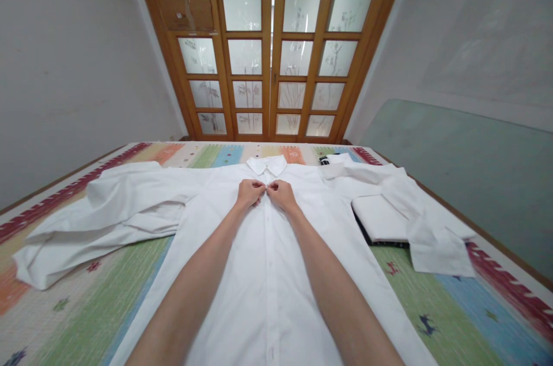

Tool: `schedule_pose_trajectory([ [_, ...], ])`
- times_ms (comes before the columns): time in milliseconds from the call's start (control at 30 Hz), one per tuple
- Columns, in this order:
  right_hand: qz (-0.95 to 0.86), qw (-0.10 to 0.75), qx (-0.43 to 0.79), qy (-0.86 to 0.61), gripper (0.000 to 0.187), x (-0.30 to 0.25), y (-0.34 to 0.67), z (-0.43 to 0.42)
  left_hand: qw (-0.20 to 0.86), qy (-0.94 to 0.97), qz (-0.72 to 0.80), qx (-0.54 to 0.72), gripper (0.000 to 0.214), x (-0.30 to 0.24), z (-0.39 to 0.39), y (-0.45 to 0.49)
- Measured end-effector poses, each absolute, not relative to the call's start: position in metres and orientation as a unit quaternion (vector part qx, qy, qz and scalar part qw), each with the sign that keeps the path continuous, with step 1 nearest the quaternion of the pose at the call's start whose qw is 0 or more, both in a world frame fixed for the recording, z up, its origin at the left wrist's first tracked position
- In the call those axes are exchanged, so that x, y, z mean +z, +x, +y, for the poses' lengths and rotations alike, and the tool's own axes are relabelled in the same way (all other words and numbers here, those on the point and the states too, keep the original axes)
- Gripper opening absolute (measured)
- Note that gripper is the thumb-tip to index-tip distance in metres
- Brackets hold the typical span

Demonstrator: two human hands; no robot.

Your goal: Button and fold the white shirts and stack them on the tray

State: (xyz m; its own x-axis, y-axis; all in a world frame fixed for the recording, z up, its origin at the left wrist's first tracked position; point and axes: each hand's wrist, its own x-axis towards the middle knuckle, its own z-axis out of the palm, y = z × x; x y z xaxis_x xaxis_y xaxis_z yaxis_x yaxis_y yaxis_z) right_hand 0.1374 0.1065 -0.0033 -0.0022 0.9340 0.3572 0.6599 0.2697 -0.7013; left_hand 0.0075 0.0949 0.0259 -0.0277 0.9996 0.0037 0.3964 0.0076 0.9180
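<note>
A white long-sleeved shirt [242,285] lies spread out front side up, its collar [266,165] at the far end and both sleeves stretched to the sides. Just below the collar, my left hand [250,192] and my right hand [280,193] meet at the front placket. Each hand pinches the placket's fabric between thumb and fingers, with the fingertips nearly touching. Any button between them is too small to make out. Down the middle, the rest of the placket [271,274] runs toward me.
Under the shirt is a striped, patterned cloth [108,285]. A flat item with a white top and dark edge [378,219] lies partly beneath the right sleeve. Wooden doors with glass panes [270,49] stand beyond, and a pale green board [466,170] leans at the right wall.
</note>
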Motion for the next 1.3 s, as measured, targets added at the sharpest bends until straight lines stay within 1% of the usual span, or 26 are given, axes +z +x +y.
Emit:
schedule_pose_trajectory([
  [433,-0.702,0.358,0.142,-0.599,0.011,-0.006,0.135,0.107,0.393,0.562,0.599,0.412,0.019,0.019,0.098,0.009],
  [667,-0.707,0.326,0.110,-0.618,0.012,-0.005,0.131,0.108,0.344,0.577,0.601,0.433,0.012,0.016,0.101,0.009],
  [800,-0.709,0.330,0.104,-0.615,0.011,-0.006,0.132,0.108,0.322,0.582,0.591,0.456,0.007,0.013,0.103,0.007],
  [867,-0.711,0.340,0.111,-0.606,0.010,-0.007,0.133,0.108,0.326,0.581,0.584,0.464,0.011,0.012,0.103,0.006],
  [967,-0.711,0.354,0.129,-0.594,0.009,-0.007,0.135,0.108,0.350,0.572,0.564,0.482,0.023,0.009,0.102,0.004],
  [1100,-0.713,0.329,0.135,-0.604,0.012,-0.005,0.135,0.107,0.377,0.555,0.539,0.509,0.028,0.007,0.102,0.004],
  [1300,-0.719,0.271,0.128,-0.627,0.019,-0.001,0.134,0.104,0.258,0.593,0.595,0.478,0.021,0.010,0.100,0.005],
])
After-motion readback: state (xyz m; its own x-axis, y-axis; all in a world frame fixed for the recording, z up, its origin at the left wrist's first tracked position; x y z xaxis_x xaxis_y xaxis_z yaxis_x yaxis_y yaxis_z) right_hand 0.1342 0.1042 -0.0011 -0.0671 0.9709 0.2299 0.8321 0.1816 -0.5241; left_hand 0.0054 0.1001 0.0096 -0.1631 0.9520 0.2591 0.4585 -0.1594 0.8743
